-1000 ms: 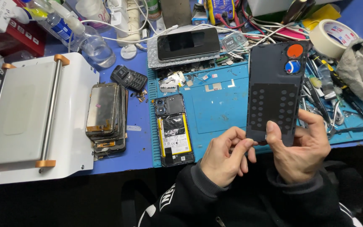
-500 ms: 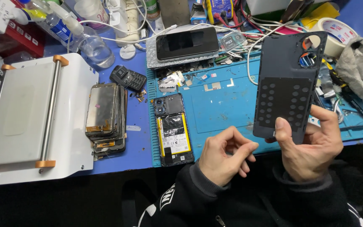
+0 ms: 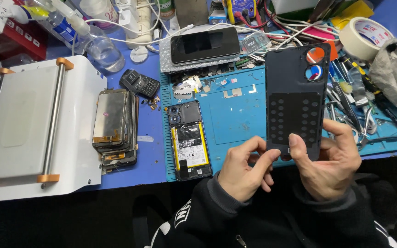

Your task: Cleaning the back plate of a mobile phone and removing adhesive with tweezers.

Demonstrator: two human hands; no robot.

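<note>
Right hand point(image 3: 331, 167) pinching dark phone back cover point(image 3: 296, 96) upright by lower edge; left hand point(image 3: 244, 170) loosely curled, fingertip steadying bottom corner. Best gripped by edges only, inner adhesive untouched.

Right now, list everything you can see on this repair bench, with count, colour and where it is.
back cover: 1, dark, held upright at right
opened phone: 1, black with yellow-edged battery, on mat's left edge
work mat: 1, blue, centre
intact phone: 1, black, on bubble wrap, top centre
screen stack: 1 pile, dark, on white machine
white machine: 1, left
keypad phone: 1, black, above stack
tape roll: 1, cream, top right
grey cloth: 1, far right
left hand: fingertips at cover's lower edge
right hand: gripping cover's bottom
</note>
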